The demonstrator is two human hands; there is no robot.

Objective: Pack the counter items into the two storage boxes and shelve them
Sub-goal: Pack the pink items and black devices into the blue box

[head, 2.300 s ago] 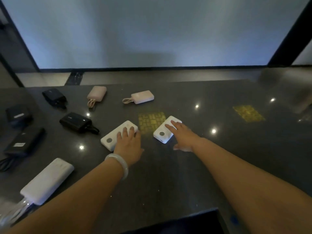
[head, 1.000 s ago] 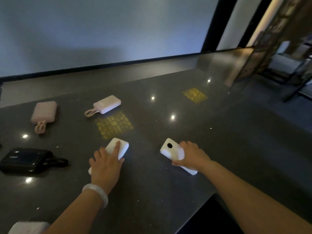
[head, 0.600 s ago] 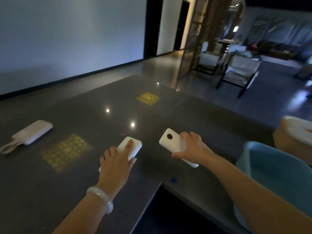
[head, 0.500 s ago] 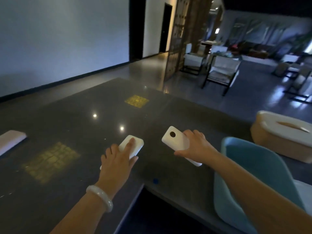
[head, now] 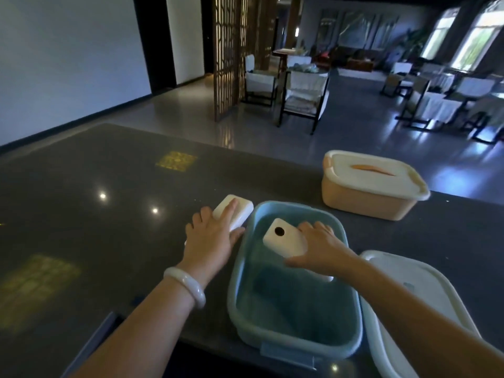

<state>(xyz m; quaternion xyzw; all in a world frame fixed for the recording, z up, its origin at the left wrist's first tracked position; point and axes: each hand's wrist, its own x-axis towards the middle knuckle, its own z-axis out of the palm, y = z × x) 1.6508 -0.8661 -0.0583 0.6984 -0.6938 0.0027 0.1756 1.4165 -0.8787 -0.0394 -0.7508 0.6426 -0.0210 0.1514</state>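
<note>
An open blue storage box (head: 237, 293) sits on the dark counter (head: 95, 214) in front of me. My right hand (head: 319, 249) grips a white power bank (head: 283, 237) and holds it inside the blue box, above its floor. My left hand (head: 210, 241) holds a second white power bank (head: 234, 212) just left of the box's far rim, with fingers laid over its top. An orange storage box (head: 362, 200) with a white lid on stands behind to the right.
A loose white lid (head: 417, 301) lies on the counter right of the blue box. The counter's near edge runs under my forearms. Beyond the counter are chairs (head: 302, 96), tables and a wooden lattice screen (head: 231, 50).
Both hands have carried the white power banks rightward along the counter. The right one now hangs inside the blue box, and the left one has reached the box's left rim.
</note>
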